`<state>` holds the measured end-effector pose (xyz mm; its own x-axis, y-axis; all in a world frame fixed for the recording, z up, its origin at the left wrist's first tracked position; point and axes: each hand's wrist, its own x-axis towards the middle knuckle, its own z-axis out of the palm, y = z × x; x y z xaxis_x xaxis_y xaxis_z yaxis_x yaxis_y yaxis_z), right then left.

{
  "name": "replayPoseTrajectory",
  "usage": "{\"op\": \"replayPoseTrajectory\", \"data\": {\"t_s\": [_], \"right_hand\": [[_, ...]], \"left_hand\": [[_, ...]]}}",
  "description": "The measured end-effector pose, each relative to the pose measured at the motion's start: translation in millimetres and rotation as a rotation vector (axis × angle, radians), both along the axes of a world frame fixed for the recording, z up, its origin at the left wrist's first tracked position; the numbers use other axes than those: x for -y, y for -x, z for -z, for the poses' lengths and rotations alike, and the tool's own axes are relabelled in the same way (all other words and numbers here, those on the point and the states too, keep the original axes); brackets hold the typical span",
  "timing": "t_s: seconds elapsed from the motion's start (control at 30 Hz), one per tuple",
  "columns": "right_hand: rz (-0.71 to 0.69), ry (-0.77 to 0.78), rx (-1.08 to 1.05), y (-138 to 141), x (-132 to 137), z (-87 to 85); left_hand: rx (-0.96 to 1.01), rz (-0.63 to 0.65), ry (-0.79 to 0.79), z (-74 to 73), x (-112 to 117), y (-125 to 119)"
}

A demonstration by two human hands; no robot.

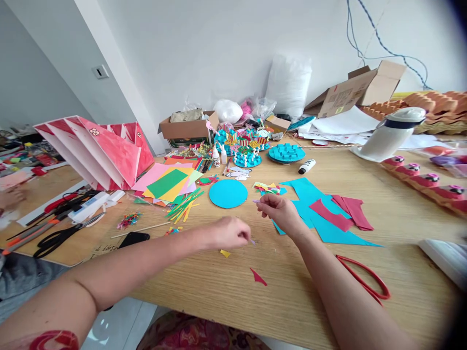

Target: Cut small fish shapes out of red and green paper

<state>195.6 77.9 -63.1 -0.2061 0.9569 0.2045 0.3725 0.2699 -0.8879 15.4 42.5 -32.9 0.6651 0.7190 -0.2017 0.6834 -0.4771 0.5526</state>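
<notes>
My left hand is closed above the table, with a tiny purple paper scrap showing at its fingertips. A bit farther off, my right hand pinches another small purple paper piece. Just beyond the hands lies a flat blue paper disc. Blue paper offcuts and dark red paper pieces spread to the right of my right hand. Nearer to me are a yellow scrap and a red scrap. A small pile of coloured paper strips sits behind my right hand.
Red-handled scissors lie beside my right forearm. At left are coloured paper sheets, black scissors and a pink-red folded structure. Decorated blue discs, glue bottles and a white thermos stand farther back.
</notes>
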Motion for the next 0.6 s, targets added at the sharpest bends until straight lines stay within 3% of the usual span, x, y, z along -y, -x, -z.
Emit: {"op": "replayPoseTrajectory", "data": {"t_s": [0.07,0.1,0.17,0.37,0.6], "right_hand": [[0.008,0.008,-0.008,-1,-2,2.0],[0.005,0.012,-0.010,-1,-2,2.5],[-0.009,0.019,-0.011,1,0,2.5],[-0.030,0.035,-0.002,4,4,0.4],[-0.059,0.053,-0.009,6,4,1.9]], "left_hand": [[-0.009,0.151,-0.015,3.2,22,-8],[-0.064,0.292,-0.102,5.8,31,-12],[-0.152,0.390,-0.242,11.9,45,-18],[-0.213,0.416,-0.340,24.8,49,-20],[-0.236,0.407,-0.332,23.8,53,-21]]}}
